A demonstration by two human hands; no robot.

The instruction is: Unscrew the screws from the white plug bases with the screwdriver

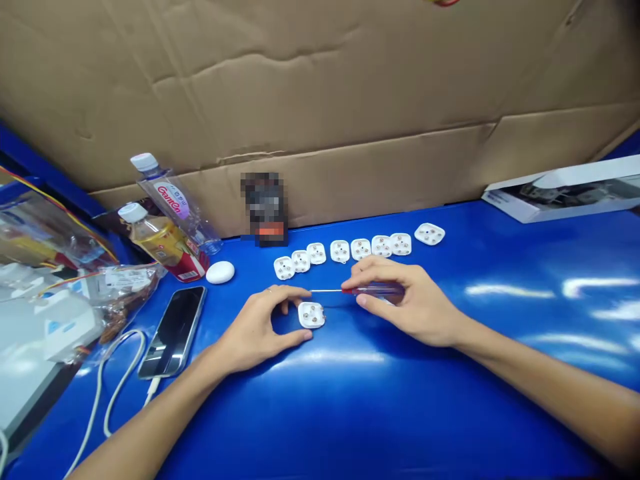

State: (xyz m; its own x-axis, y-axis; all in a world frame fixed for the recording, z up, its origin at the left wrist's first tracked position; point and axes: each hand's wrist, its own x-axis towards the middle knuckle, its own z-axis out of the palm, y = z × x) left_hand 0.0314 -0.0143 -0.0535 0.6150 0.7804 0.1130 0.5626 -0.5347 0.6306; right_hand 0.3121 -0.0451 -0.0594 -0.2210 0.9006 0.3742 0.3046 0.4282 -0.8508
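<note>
My left hand (pixel 265 327) is curved around a small white square plastic piece (pixel 311 315), its thumb at the near edge and its fingers at the far edge. Several small metal parts show inside this piece, which faces upward. In my right hand (pixel 410 293) is a screwdriver (pixel 327 291) with a clear, red-tipped handle, gripped between thumb and fingers. Its thin shaft points left, and its tip is beside my left index fingertip, just above the far edge of the piece. Whether the tip touches the finger I cannot tell.
Behind my hands, several similar white pieces (pixel 340 251) form a row on the blue table (pixel 320 413). A white oval object (pixel 220 272), a phone (pixel 173 331) on a cable, and two bottles (pixel 163 240) are at left. An open white box (pixel 565 190) stands back right, before cardboard (pixel 320 100).
</note>
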